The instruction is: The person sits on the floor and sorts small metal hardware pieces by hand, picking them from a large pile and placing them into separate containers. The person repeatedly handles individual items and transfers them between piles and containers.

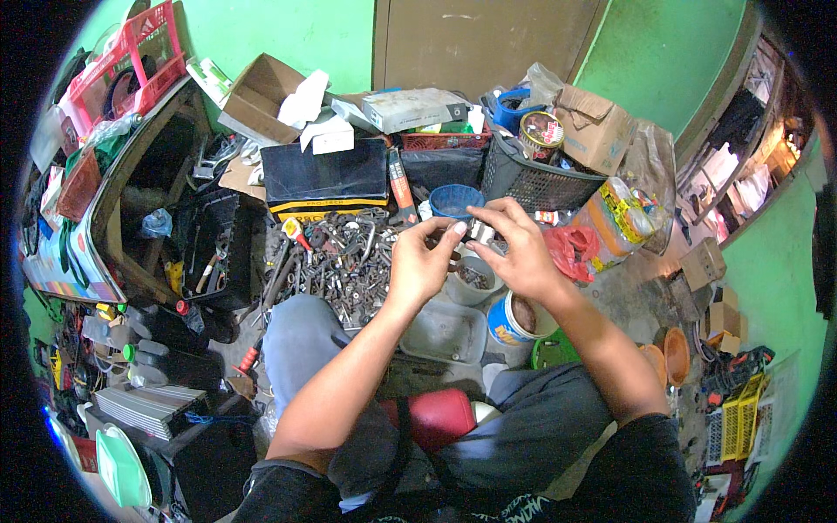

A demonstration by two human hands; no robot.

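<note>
A small silvery metal part (482, 231) with a dark end is held up between my two hands, in front of my knees. My left hand (422, 258) pinches its dark side with thumb and forefinger. From the other side, the fingers and thumb of my right hand (516, 245) grip the silvery body. What exact part it is cannot be made out. Below it stands a whitish tub (476, 273) with small metal pieces inside. A blue plastic basket (456, 199) lies just beyond my fingers. To the left spreads a heap of bolts and metal hardware (340, 271).
A clear plastic tray (444, 333) and a blue-and-white bucket (511, 320) sit near my knees. Behind stand a black-and-yellow toolbox (325, 171) and a dark perforated basket (546, 180). A red plastic bag (571, 248) lies to the right. An open black toolbox (219, 252) is at left.
</note>
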